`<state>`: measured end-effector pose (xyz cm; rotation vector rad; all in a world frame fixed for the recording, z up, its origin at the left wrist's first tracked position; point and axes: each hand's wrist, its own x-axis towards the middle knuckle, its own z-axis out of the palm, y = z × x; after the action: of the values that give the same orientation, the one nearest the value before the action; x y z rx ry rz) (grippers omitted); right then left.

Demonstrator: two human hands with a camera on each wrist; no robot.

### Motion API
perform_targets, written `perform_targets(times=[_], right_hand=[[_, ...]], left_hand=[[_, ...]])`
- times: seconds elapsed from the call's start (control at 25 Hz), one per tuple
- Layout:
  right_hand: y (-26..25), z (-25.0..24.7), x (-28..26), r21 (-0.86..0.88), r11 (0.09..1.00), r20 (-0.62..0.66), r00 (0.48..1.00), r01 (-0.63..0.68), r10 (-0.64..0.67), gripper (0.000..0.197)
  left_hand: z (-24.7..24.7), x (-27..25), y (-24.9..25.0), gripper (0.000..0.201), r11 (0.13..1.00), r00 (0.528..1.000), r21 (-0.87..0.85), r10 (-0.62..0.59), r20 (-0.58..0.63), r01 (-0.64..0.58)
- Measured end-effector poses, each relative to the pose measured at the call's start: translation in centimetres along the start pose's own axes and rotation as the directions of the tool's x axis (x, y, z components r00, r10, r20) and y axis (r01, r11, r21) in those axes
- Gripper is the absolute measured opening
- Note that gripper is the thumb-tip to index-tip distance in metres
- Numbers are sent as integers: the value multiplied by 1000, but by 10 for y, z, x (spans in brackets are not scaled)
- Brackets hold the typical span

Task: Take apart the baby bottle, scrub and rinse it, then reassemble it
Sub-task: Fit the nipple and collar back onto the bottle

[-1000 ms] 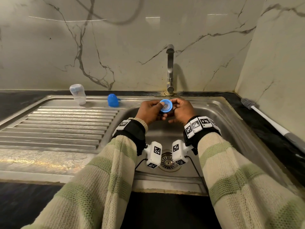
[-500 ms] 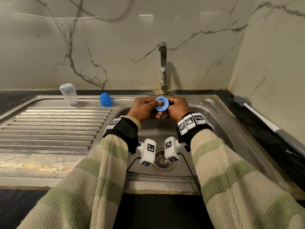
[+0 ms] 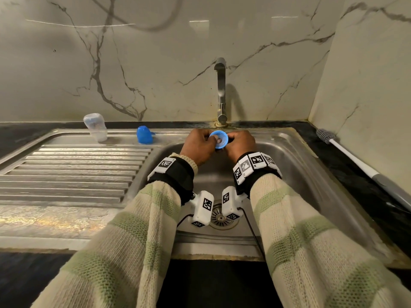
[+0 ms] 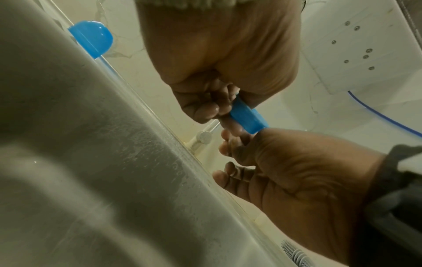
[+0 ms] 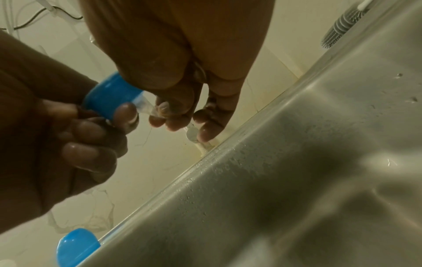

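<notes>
Both hands meet over the sink basin (image 3: 289,174), just below the tap (image 3: 220,90). My left hand (image 3: 200,145) grips the blue collar ring (image 3: 219,141) by its rim, with its fingers curled around it (image 5: 109,97). A clear silicone nipple (image 5: 146,106) sticks out of the ring, and my right hand (image 3: 240,144) pinches it between thumb and fingers. The left wrist view shows the ring (image 4: 247,117) edge-on between the two hands. The clear bottle body (image 3: 95,130) and the blue cap (image 3: 144,134) stand apart on the back of the draining board.
A ribbed steel draining board (image 3: 73,172) lies to the left of the basin. A bottle brush (image 3: 324,136) with a long white handle lies on the dark counter at the right wall. The drain strainer (image 3: 222,216) sits in the basin floor below my wrists.
Both hands have stayed together under the tap. The blue ring has been tilted a little between the fingers, and my view has shifted slightly.
</notes>
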<state>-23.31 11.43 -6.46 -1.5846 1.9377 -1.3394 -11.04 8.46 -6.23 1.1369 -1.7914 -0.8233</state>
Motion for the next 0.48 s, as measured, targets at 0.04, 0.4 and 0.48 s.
perform_targets(times=[0.04, 0.4, 0.48], right_hand=[[0, 2, 2, -6, 1000, 0, 1000, 3, -3, 24], [-5, 1, -2, 316, 943, 130, 989, -103, 65, 19], [-9, -2, -7, 485, 852, 238, 967, -196, 87, 18]], left_hand=[[-1, 0, 0, 15, 1000, 1000, 4, 4, 1, -4], [-5, -1, -1, 18, 989, 999, -148, -32, -37, 26], [-10, -1, -1, 19, 971, 996, -227, -81, -26, 73]])
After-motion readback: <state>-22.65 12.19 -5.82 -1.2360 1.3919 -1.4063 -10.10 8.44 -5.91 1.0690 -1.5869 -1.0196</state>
